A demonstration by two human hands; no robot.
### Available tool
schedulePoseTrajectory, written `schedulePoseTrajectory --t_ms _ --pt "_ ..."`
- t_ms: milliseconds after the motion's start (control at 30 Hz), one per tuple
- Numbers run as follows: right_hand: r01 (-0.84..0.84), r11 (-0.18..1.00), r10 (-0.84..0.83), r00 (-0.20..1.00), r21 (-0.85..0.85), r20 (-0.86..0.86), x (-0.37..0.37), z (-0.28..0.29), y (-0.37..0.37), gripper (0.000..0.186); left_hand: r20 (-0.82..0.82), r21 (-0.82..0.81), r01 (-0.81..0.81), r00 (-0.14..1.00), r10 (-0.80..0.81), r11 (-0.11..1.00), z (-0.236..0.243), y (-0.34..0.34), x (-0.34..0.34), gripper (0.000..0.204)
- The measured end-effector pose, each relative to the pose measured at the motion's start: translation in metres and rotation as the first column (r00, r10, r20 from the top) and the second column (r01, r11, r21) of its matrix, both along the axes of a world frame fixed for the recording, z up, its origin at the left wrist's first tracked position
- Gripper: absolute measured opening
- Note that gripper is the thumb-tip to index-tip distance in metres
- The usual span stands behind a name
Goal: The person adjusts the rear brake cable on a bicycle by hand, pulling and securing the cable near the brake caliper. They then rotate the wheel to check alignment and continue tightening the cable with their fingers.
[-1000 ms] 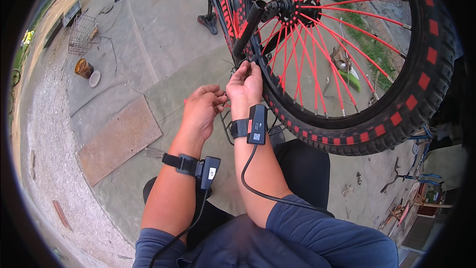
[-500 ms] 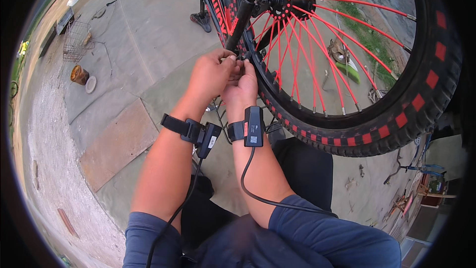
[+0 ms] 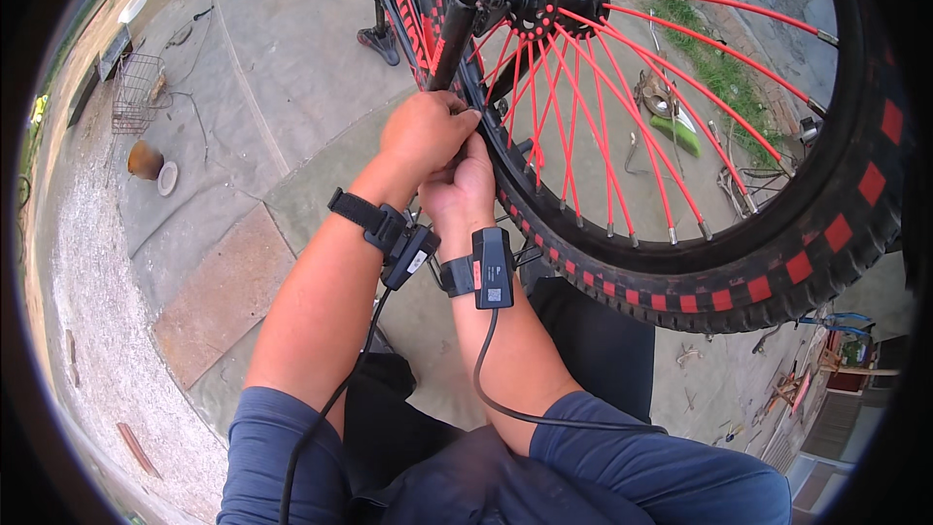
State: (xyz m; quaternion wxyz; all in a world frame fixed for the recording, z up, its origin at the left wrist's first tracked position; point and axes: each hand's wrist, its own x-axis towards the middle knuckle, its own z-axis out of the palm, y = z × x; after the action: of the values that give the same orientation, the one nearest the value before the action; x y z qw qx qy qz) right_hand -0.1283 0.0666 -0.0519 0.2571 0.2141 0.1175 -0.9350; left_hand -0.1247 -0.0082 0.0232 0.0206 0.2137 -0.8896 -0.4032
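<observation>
Beside the black fork leg (image 3: 449, 44), both hands, left (image 3: 425, 133) and right (image 3: 462, 190), close together at the stiff, heavy red-spoked black bicycle wheel (image 3: 680, 136), best gripped by its rim.

**Outdoor yard used for bike repair**

Open-air spot, paved w/ concrete slabs (image 3: 282, 49) and a gravel strip (image 3: 87, 262) at the left. A bike wheel (image 3: 680, 126) w/ red spokes fills the view. Wire basket (image 3: 131, 92), grass patch (image 3: 724, 68), scattered scrap bits (image 3: 671, 107) and tools on the ground — informal workshop, not indoors.
</observation>
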Motion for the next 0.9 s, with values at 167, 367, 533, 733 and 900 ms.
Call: schedulePoseTrajectory --t_ms 167,367,533,733,900 --pt "-0.024 0.998 0.025 1.0 0.055 -0.015 0.008 0.006 0.005 0.027 -0.087 0.089 -0.076 0.993 0.084 0.993 -0.011 0.005 0.003 0.033" --pt "-0.036 0.996 0.033 0.999 0.086 0.035 0.011 0.017 0.009 0.028 -0.172 0.284 -0.162 0.961 0.217 0.945 -0.021 0.009 0.003 0.029" --pt "-0.071 0.997 0.071 0.997 0.016 0.008 0.007 0.018 0.01 0.022 -0.157 0.57 -0.159 0.942 0.297 0.806 -0.029 0.01 0.002 0.025" --pt "0.03 0.989 -0.044 0.994 0.141 0.099 0.005 0.024 0.003 0.017 0.008 0.813 -0.264 0.896 0.444 0.519 -0.014 0.003 0.019 0.024" --pt "0.1 0.981 -0.128 0.977 0.164 0.169 0.002 0.038 0.001 0.012 -0.006 0.87 -0.215 0.894 0.448 0.443 -0.013 -0.011 0.027 0.035"
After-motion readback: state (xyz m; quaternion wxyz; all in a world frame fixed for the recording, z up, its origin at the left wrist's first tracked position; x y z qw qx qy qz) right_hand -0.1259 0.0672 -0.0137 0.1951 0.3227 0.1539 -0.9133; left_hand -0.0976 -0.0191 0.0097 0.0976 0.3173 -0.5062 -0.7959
